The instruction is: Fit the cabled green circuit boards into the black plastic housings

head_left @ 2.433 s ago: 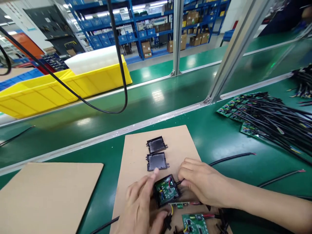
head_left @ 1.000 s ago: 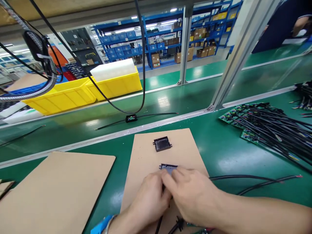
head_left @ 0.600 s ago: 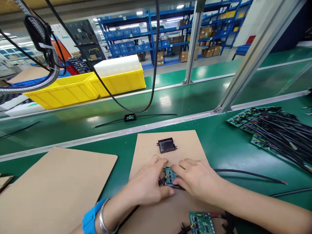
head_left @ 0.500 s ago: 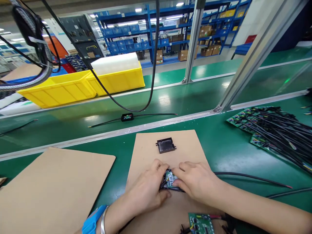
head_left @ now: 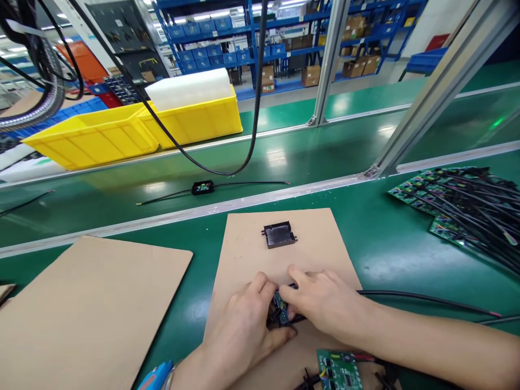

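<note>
**Both hands closed on a small black module over the cardboard sheet**

Clenched from either side, the left hand [head_left: 244, 325] and right hand [head_left: 325, 306] pinch one small black housing [head_left: 280, 313] between them, fingertips meeting over its top. A sliver of green circuit board shows inside it between the fingers; a black cable [head_left: 426, 300] runs out from under the right hand across the green bench top [head_left: 385, 254].

The module sits low on the nearer cardboard sheet [head_left: 320, 238], close to the person. The board looks already seated in the housing, and the housing looks not yet closed: a black plastic cover [head_left: 279, 234] lies untouched farther up the same sheet, well apart from the hands. I judge the assembly partway done, with the closing left.

Another green circuit board [head_left: 339, 371] waits at the bottom edge, just beside the right forearm. A second cardboard sheet [head_left: 81, 314] lies to the left. A wired module [head_left: 202, 188] rests on the conveyor belt [head_left: 304, 157] beyond the rail, and a heap of boards with black leads [head_left: 463, 206] lies to the right.
</note>
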### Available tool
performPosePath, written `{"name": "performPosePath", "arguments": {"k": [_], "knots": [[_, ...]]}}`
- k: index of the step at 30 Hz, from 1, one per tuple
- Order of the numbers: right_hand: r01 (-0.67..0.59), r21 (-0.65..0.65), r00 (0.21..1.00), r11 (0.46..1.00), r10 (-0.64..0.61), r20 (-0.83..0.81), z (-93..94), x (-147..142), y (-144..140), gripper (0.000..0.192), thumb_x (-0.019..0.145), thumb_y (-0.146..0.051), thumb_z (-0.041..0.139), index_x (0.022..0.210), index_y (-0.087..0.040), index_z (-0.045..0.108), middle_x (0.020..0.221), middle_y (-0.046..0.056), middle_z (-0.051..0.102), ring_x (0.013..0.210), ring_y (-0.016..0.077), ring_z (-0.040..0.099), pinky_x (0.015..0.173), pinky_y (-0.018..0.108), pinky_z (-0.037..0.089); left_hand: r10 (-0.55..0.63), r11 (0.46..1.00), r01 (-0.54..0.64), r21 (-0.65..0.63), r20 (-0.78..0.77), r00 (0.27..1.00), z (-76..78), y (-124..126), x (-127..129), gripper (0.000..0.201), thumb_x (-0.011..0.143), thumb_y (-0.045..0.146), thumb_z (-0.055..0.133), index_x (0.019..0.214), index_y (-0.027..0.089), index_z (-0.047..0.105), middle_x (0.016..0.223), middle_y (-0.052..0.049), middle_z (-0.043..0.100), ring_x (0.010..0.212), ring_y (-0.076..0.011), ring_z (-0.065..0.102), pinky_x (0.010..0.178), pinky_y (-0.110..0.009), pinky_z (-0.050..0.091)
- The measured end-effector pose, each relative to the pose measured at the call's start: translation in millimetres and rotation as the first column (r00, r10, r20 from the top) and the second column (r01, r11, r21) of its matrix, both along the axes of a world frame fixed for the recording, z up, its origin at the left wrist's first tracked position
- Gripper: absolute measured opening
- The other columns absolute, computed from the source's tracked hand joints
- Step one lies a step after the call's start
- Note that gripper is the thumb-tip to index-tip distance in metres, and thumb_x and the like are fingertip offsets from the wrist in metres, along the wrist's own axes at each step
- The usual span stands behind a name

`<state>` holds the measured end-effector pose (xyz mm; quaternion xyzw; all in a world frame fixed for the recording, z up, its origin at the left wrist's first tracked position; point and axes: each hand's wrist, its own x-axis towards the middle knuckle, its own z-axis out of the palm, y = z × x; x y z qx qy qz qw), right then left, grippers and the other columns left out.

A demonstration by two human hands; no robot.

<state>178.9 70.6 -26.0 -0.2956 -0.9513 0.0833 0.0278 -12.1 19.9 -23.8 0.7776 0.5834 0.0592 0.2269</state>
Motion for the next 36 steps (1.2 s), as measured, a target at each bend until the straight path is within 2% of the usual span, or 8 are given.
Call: {"name": "performPosePath", "arguments": {"k": [8,13,17,21,26,30,32,36], "knots": [[-0.012,-0.209,1.000,0.978,0.013,0.003,11.1,-5,6,0.010,0.088,-0.015,0.056,0.089,-0.025,0.060,0.085,0.001,0.048,0.049,0.0099,0.033,0.048,0.026,0.013,-0.005,0.995,0.012,-0.098,0.072,0.997,13.1,-6,-13,0.044,0.074,0.025,0.068,0.116,0.019,0.056,0.107,-0.007,0.060,0.084,-0.0232,0.065,0.071,-0.033,0.051],[-0.015,-0.271,0.999,0.963,0.006,-0.032,7.5,-2,10,0.012,0.087,-0.012,0.055,0.086,-0.023,0.061,0.085,0.000,0.047,0.049,0.0085,0.025,0.049,0.024,0.016,-0.033,0.986,0.047,-0.159,0.089,0.995,30.1,-7,-17,0.015,0.086,0.016,0.048,0.080,0.022,0.061,0.077,0.001,0.067,0.070,-0.0172,0.064,0.062,-0.026,0.043],[-0.015,-0.208,0.998,0.978,0.003,-0.061,1.2,-2,9,0.010,0.089,-0.015,0.053,0.087,-0.023,0.060,0.084,0.000,0.045,0.048,0.0097,0.023,0.047,0.026,0.013,-0.070,0.997,0.070,0.039,-0.001,0.998,27.5,-7,-9,0.022,0.089,0.016,0.042,0.072,0.021,0.055,0.066,0.001,0.062,0.057,-0.0162,0.059,0.052,-0.026,0.038],[-0.007,-0.140,0.996,0.990,-0.006,-0.088,-3.3,-1,8,0.007,0.089,-0.018,0.056,0.089,-0.024,0.060,0.082,0.000,0.044,0.048,0.0107,0.021,0.047,0.028,0.010,-0.082,0.926,0.146,0.349,-0.190,0.978,9.2,-16,-5,0.026,0.084,0.005,0.036,0.076,0.020,0.056,0.061,0.000,0.056,0.049,-0.0170,0.054,0.046,-0.028,0.036],[0.008,-0.111,0.993,0.994,-0.021,-0.114,-4.3,0,4,0.013,0.088,-0.013,0.052,0.089,-0.024,0.060,0.087,0.002,0.048,0.048,0.0113,0.021,0.048,0.030,0.009,-0.121,0.839,0.397,0.371,-0.584,0.803,-0.2,-26,-2,0.032,0.073,0.000,0.044,0.099,0.011,0.059,0.068,-0.003,0.056,0.055,-0.0195,0.055,0.048,-0.029,0.043],[0.034,-0.068,0.993,0.997,-0.041,-0.110,0.2,-3,2,0.015,0.090,-0.012,0.051,0.086,-0.023,0.061,0.086,0.005,0.051,0.060,0.0161,0.038,0.054,0.030,0.021,-0.081,0.846,0.440,0.302,-0.742,0.665,0.8,-28,12,0.019,0.079,0.002,0.047,0.087,0.013,0.061,0.067,-0.004,0.055,0.055,-0.0194,0.054,0.047,-0.028,0.043],[0.013,-0.036,0.993,0.999,-0.017,-0.113,2.8,-4,3,0.014,0.088,-0.011,0.053,0.083,-0.022,0.061,0.086,0.007,0.051,0.075,0.0217,0.045,0.062,0.033,0.027,-0.038,0.869,0.386,0.309,-0.736,0.676,-1.9,-28,17,0.019,0.083,0.002,0.045,0.083,0.013,0.060,0.067,-0.005,0.055,0.056,-0.0190,0.054,0.048,-0.027,0.041],[-0.066,-0.014,0.989,0.998,0.063,-0.132,5.3,-1,8,0.012,0.088,-0.011,0.057,0.080,-0.019,0.061,0.084,0.007,0.053,0.089,0.0254,0.045,0.069,0.036,0.029,-0.033,0.906,0.268,0.328,-0.576,0.817,-4.4,-24,13,0.023,0.082,-0.001,0.043,0.077,0.015,0.059,0.066,-0.005,0.056,0.056,-0.0195,0.054,0.050,-0.028,0.039]]}}
